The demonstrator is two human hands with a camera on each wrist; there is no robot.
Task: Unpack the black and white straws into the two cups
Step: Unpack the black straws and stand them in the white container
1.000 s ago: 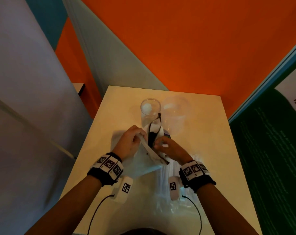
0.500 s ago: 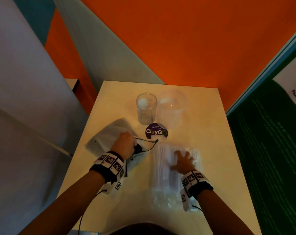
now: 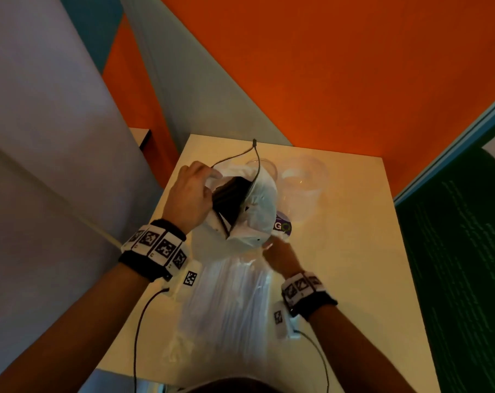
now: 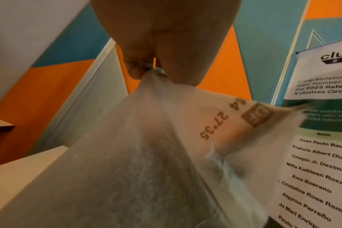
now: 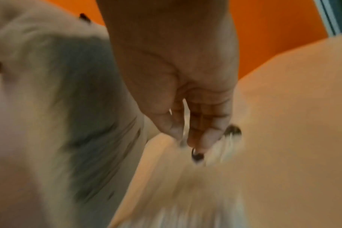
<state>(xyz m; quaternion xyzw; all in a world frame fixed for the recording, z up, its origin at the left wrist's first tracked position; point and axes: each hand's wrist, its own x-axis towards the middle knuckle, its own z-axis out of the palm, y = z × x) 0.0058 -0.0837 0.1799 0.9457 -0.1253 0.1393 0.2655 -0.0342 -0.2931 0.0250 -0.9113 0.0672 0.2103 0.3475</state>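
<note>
The left hand [image 3: 191, 198] is pinching the white pouch [image 3: 257, 211] of black straws [image 3: 230, 199] aloft before the cups [image 3: 303, 188]; the right hand [image 3: 280, 255], seemingly loose-fingered, is nearing the white-straw packet [image 3: 226, 302] on the surface [image 3: 354, 251]. Steadying the pouch's base should help.

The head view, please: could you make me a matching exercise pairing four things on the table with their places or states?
Things:
1. white pouch
2. pack of white straws
3. two clear cups
4. purple sticker

States:
A. stand empty at the far end
B. lies flat, near edge
C. held up by the left hand
D. partly hidden behind the pouch

Pairs: 1-C, 2-B, 3-A, 4-D
</note>
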